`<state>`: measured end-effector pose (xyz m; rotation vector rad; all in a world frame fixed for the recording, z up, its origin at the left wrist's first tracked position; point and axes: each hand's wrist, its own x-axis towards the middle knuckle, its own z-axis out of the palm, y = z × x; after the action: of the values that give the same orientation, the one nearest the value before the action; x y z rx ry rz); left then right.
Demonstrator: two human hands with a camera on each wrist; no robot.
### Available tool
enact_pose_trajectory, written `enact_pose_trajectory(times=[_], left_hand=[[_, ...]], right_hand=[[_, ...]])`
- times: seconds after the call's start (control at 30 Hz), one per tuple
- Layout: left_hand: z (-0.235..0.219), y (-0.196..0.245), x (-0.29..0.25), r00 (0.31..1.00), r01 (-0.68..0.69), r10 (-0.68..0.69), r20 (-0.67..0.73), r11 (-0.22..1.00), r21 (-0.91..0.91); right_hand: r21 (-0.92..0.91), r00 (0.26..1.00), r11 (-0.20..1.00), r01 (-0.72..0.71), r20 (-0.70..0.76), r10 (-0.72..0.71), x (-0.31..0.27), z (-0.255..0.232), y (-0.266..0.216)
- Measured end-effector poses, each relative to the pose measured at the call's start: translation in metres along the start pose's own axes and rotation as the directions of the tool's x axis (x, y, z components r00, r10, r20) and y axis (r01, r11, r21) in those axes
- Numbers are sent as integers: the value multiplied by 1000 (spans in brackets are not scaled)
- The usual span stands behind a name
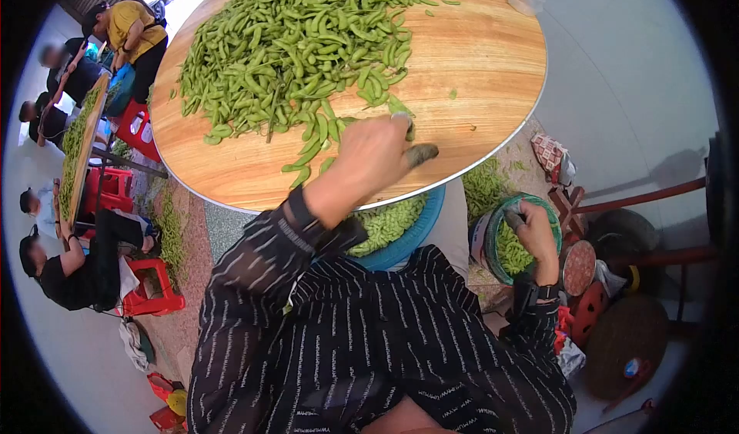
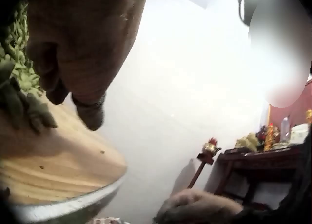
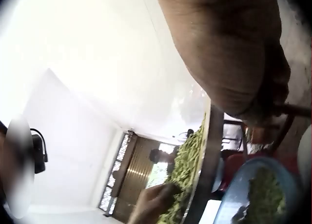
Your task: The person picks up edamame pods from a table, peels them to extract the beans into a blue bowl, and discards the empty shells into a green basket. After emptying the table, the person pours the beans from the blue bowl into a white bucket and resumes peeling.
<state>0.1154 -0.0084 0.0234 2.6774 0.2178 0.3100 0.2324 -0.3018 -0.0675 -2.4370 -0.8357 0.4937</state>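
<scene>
A large heap of green soybean pods (image 1: 300, 41) covers much of the round wooden table (image 1: 493, 72). Over its near edge is my left hand (image 1: 369, 157), index finger bent beside a loose pod (image 1: 399, 106) and dark-tipped thumb held apart from it. Dark coverings also show on that hand's fingertips in the left wrist view. My right hand (image 1: 539, 234) is at the mouth of a round bucket (image 1: 479, 241) with green pods inside, its thumb tip dark too. The underside of its fingers is hidden, and I cannot tell whether they hold anything.
A blue basin (image 1: 435, 211) of pale green beans sits below the table edge, by my lap. More pods (image 1: 485, 184) lie on the floor near the bucket. Several people sit or stand around another pod-covered table (image 1: 81, 137) at left, near red stools (image 1: 154, 288).
</scene>
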Motion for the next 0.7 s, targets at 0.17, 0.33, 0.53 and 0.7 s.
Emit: enact_pose_trajectory(times=[0.17, 0.33, 0.53, 0.7], left_hand=[[31, -21, 28, 998, -36, 50, -47, 962, 271], [19, -37, 8, 996, 11, 18, -84, 943, 332], [7, -45, -19, 992, -18, 54, -116, 956, 292], [6, -51, -27, 995, -77, 89, -35, 961, 264]], right_hand=[[570, 983, 801, 185, -124, -138, 7, 8, -67], [815, 995, 578, 54, 6, -101, 28, 36, -122], [923, 983, 383, 44, 28, -182, 51, 62, -159], [923, 979, 381, 42, 39, -201, 46, 57, -170]])
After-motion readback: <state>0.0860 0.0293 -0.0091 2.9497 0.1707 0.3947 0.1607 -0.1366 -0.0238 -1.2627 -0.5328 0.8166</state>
